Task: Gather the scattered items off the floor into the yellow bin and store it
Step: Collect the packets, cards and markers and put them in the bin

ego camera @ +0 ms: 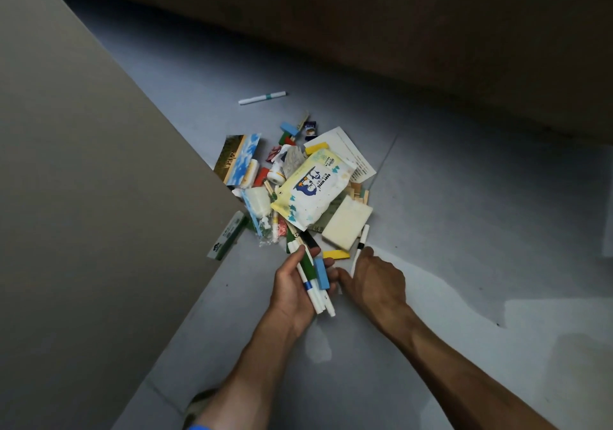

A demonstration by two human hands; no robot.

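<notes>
1. Far left: a large grey-beige panel (pixel 76 170) fills that side of the view; its lower edge overlaps the left fringe of the pile.
2. At the panel's edge, a green-and-white box (pixel 226 240) lies flat on the grey floor (pixel 464 230), partly tucked under the panel.
3. A landscape-print box (pixel 237 157) showing sky and grass lies at the upper left of the pile.
4. Left hand (pixel 293 288): palm up, fingers curled round a bundle of white markers (pixel 313 292) and a blue block (pixel 321 275). Grip closed and full.
5. Pile centre: a baby wipes pack (pixel 313 194), yellow and white, lies on top of the heap, tilted. A small white bottle (pixel 277 172) lies just left of it.
6. A lone white pen with a teal band (pixel 262 97) lies on the floor well apart from the pile, on its far side.
7. A white paper sheet (pixel 348 150) lies under the wipes pack's far right corner.
8. A cream sponge block (pixel 346 227) lies at the pile's near right, touching the wipes pack.
9. A yellow block (pixel 336 254) lies flat just beyond the hands.
10. Right hand (pixel 371 278): back up, fingers bent down to the floor at a white marker (pixel 360 250); whether it pinches the marker, cannot tell.
11. Yellow bin: not in view.
</notes>
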